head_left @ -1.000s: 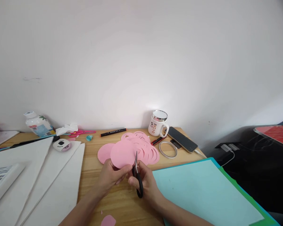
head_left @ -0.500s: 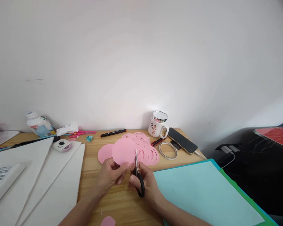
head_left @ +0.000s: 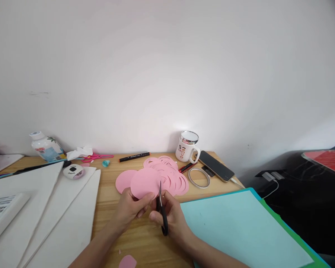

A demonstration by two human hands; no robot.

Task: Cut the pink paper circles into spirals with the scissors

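Observation:
My left hand (head_left: 131, 209) pinches the lower edge of a pink paper circle (head_left: 144, 181) and holds it upright above the wooden desk (head_left: 111, 208). My right hand (head_left: 171, 216) grips black-handled scissors (head_left: 162, 210), blades pointing up at the right edge of the circle. Behind lies a pile of pink paper circles and cut-out rings (head_left: 167, 175). A small pink scrap (head_left: 127, 261) lies on the desk near my forearms.
Teal and green paper sheets (head_left: 240, 227) lie at the right, white sheets (head_left: 44, 216) at the left. Along the wall: a mug (head_left: 187, 146), a phone (head_left: 215, 165), a tape ring (head_left: 198, 177), a black marker (head_left: 134, 156), pink scissors (head_left: 96, 157), a bottle (head_left: 46, 147), a punch (head_left: 73, 171).
The pink circle has turned slightly in my left hand and the scissors have shifted a little along its edge. Nothing else has moved.

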